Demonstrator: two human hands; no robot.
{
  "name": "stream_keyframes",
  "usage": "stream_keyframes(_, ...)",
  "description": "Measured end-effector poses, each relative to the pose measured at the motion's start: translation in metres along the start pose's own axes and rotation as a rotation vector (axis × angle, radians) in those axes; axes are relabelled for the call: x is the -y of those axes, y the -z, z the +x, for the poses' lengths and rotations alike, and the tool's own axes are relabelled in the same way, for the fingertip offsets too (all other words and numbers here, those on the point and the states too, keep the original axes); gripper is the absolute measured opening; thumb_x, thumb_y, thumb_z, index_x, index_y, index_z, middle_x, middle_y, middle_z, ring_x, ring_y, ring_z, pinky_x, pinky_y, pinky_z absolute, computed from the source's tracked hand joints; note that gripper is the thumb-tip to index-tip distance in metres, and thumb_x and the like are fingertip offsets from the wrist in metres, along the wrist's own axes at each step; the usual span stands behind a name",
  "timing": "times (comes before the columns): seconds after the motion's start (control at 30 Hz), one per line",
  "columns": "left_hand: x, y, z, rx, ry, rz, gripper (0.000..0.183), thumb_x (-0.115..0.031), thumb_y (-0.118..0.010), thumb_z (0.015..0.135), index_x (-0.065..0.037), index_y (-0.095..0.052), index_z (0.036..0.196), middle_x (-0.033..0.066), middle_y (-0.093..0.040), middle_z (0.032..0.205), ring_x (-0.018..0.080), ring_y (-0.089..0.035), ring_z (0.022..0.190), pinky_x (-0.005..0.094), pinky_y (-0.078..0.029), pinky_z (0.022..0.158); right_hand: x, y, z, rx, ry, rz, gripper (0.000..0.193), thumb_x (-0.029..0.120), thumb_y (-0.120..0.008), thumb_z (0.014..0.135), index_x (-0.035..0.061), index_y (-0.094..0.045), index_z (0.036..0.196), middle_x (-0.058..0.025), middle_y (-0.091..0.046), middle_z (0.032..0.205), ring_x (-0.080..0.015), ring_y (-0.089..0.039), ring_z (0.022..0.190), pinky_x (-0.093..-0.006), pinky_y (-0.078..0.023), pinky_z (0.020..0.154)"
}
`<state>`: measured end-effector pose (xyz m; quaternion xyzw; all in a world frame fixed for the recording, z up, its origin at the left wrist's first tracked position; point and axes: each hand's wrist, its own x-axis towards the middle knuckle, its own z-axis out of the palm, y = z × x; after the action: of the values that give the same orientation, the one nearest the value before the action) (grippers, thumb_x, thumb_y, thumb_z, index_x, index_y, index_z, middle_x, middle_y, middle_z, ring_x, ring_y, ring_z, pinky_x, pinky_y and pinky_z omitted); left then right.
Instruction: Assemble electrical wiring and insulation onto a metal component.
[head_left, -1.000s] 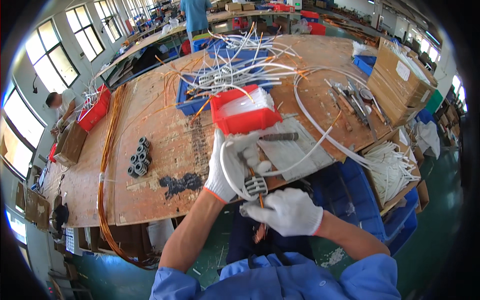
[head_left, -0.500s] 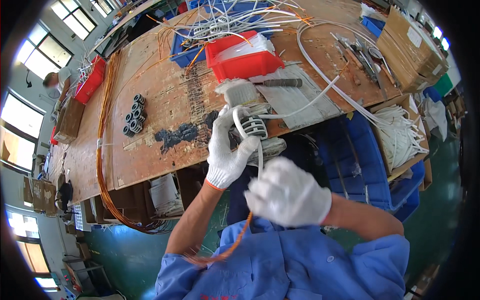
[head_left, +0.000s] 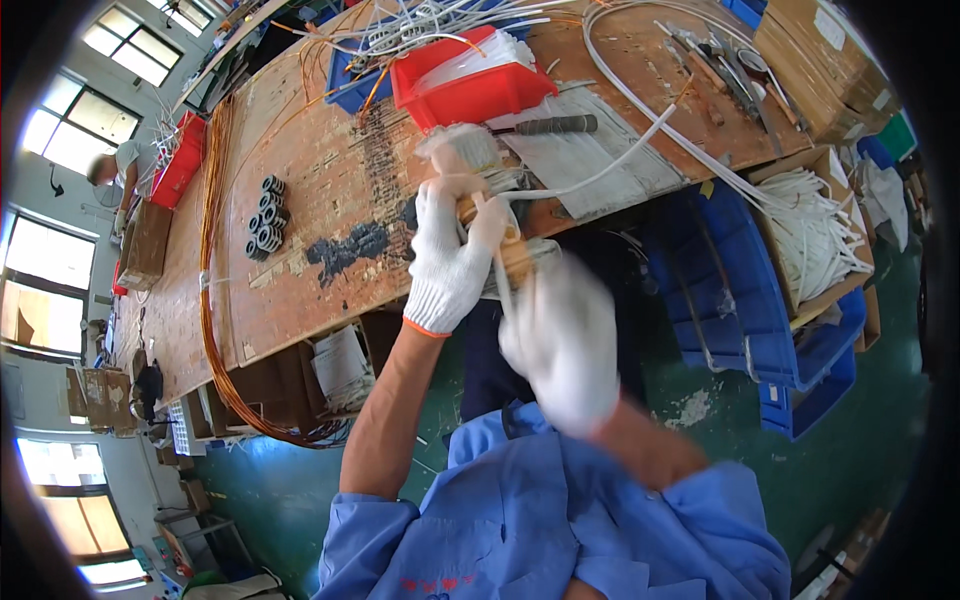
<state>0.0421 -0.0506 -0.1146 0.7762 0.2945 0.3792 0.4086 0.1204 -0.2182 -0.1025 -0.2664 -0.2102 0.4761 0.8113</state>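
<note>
My left hand, in a white knit glove, is closed at the table's front edge around a ring-shaped core wound with white tubing. Glove and blur hide most of the core. An orange-tan patch shows beside the fingertips; its kind is unclear. One length of white tubing runs from the piece to the right across the table. Just below and right of the left hand is my right hand, also gloved. Motion smears its fingers, close to a white strand hanging from the piece.
Dark rings stand grouped on the wooden table, beside a bundle of orange wire. Farther back are a red bin and a file-like tool. A carton of white tubes and blue crates sit right. Another person works far left.
My right hand has swung closer to the left hand and turned more upright. The orange wire end over my lap has left that spot. The dark ring is now mostly hidden.
</note>
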Motion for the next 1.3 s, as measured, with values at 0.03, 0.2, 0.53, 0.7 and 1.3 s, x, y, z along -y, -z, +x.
stream_keyframes(0.03, 0.017, 0.001, -0.001, -0.014, -0.062, 0.043, 0.043, -0.021, -0.079, 0.099, -0.003, -0.059, 0.133, 0.0130, -0.065, 0.121, 0.0233, -0.064, 0.114, 0.0383, -0.053, 0.103, -0.002, 0.010, -0.013, 0.003, 0.125, -0.071, 0.024, 0.024, -0.063, 0.114, 0.0077, -0.060, 0.096, 0.0018, -0.056, 0.071, -0.0061, -0.041, 0.053, -0.0289, -0.033, 0.048)
stream_keyframes(0.2, 0.005, 0.015, 0.006, 0.117, -0.214, 0.026, 0.056, -0.020, -0.087, 0.091, 0.000, -0.061, 0.138, 0.0164, -0.063, 0.128, 0.0280, -0.065, 0.119, 0.0398, -0.052, 0.106, 0.019, 0.017, -0.013, 0.020, 0.096, 0.177, 0.030, 0.031, -0.057, 0.117, 0.0093, -0.049, 0.097, 0.0030, -0.036, 0.063, -0.0088, -0.028, 0.050, -0.0338, -0.029, 0.051)
stream_keyframes(0.53, -0.015, 0.012, 0.013, 0.201, -0.193, 0.047, 0.060, -0.009, -0.097, 0.074, -0.006, -0.063, 0.123, 0.0154, -0.064, 0.121, 0.0313, -0.065, 0.109, 0.0417, -0.055, 0.095, 0.052, 0.002, 0.213, -0.060, -0.190, 0.025, 0.039, 0.034, -0.059, 0.113, 0.0151, -0.051, 0.080, 0.0064, -0.039, 0.060, -0.0106, -0.033, 0.043, -0.0324, -0.027, 0.042)
stream_keyframes(0.7, -0.023, 0.010, 0.012, 0.088, -0.282, 0.136, 0.061, -0.015, -0.098, 0.075, -0.005, -0.062, 0.123, 0.0166, -0.065, 0.122, 0.0336, -0.066, 0.115, 0.0431, -0.055, 0.100, 0.032, 0.002, 0.232, 0.109, -0.333, -0.023, 0.036, 0.035, -0.058, 0.114, 0.0110, -0.063, 0.087, 0.0025, -0.053, 0.066, -0.0132, -0.055, 0.055, -0.0321, -0.044, 0.051)
stream_keyframes(1.3, -0.029, 0.001, 0.012, 0.034, -0.162, 0.264, 0.051, -0.019, -0.092, 0.077, -0.006, -0.069, 0.120, 0.0148, -0.057, 0.110, 0.0297, -0.061, 0.103, 0.0419, -0.054, 0.091, 0.109, 0.007, 0.075, 0.602, 0.582, -1.839, 0.018, 0.025, -0.072, 0.101, 0.0121, -0.073, 0.088, -0.0061, -0.066, 0.068, -0.0270, -0.072, 0.063, -0.0420, -0.055, 0.055)
